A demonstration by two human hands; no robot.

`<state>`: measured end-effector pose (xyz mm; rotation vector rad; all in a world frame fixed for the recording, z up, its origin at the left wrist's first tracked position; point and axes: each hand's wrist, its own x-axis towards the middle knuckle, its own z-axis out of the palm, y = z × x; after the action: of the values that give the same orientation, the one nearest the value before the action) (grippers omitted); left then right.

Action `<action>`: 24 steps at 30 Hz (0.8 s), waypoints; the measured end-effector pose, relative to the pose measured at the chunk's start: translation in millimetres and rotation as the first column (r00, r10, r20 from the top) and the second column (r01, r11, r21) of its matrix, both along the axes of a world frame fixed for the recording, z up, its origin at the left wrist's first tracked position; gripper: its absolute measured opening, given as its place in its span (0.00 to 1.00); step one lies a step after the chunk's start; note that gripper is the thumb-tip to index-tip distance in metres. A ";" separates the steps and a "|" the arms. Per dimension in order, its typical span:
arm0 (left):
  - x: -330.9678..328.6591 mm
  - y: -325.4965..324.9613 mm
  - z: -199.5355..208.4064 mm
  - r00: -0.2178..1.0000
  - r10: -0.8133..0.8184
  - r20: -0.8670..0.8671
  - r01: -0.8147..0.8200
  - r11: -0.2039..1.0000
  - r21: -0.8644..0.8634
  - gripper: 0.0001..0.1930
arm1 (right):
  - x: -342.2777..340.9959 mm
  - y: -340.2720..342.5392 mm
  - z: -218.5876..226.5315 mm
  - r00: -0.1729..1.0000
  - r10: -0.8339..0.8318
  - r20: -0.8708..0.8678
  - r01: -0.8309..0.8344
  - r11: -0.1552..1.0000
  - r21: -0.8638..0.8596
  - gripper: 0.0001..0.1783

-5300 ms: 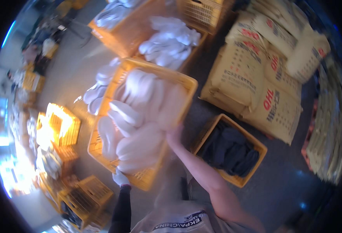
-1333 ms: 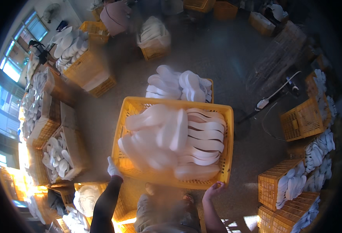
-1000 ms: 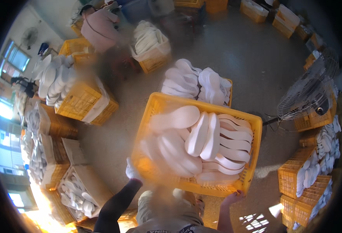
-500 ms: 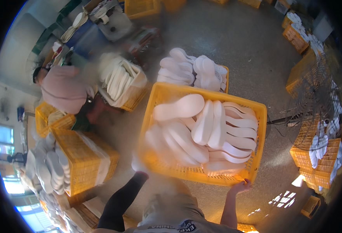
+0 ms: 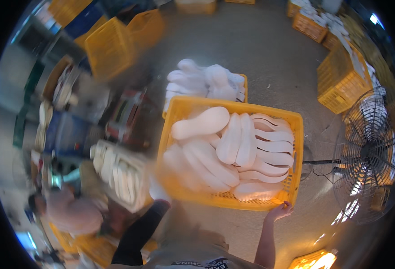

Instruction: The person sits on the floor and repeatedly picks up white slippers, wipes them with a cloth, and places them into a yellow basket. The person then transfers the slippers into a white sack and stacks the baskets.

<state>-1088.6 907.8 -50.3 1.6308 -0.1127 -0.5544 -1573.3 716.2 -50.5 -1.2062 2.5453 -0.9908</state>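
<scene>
I carry a yellow plastic crate (image 5: 298,148) full of cream-white shoe soles (image 5: 233,148) in front of my body. My right hand (image 5: 280,210) grips the crate's near right corner. My left hand (image 5: 158,193), in a white glove over a black sleeve, holds the near left corner, which is blurred. The soles lie piled lengthwise, one long one across the top.
Beyond the held crate another yellow crate of white soles (image 5: 206,83) stands on the concrete floor. A standing fan (image 5: 368,154) is at the right. Yellow crates (image 5: 338,83) stand at the right and upper left (image 5: 107,45). A person in pink (image 5: 69,213) crouches at lower left beside stacked soles (image 5: 116,172).
I have turned while carrying the crate: the surroundings swept past, the person in pink slid from upper left to lower left, and the fan came into view at the right. Both hands kept their hold.
</scene>
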 end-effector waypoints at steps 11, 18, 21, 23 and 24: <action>201.8 -335.9 12.4 0.928 -0.156 -0.339 0.160 0.987 -0.015 0.28 | 185.0 -273.8 13.6 0.989 -0.131 -0.074 0.123 0.987 -0.104 0.06; 264.6 -606.4 28.4 0.877 0.083 -0.473 -0.130 0.989 -0.068 0.30 | 265.1 -550.2 1.5 0.988 -0.152 0.002 0.152 0.985 -0.087 0.05; 289.3 -731.1 25.3 0.900 0.139 -0.413 -0.153 0.988 0.000 0.35 | 303.7 -691.0 -15.4 0.986 -0.128 0.109 0.145 0.974 -0.173 0.06; 313.6 -818.2 12.6 0.912 0.127 -0.391 -0.132 0.991 0.014 0.39 | 332.9 -784.3 -32.8 0.990 -0.140 -0.003 0.139 0.986 -0.093 0.07; 325.0 -853.4 5.9 0.934 0.139 -0.329 -0.138 0.990 0.028 0.39 | 344.3 -824.6 -40.4 0.948 -0.064 -0.311 0.094 0.992 0.080 0.08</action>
<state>-763.6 54.4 -44.4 1.5139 0.2516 -0.7110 -1229.1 -108.4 -90.9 -1.3331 2.8616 -0.7353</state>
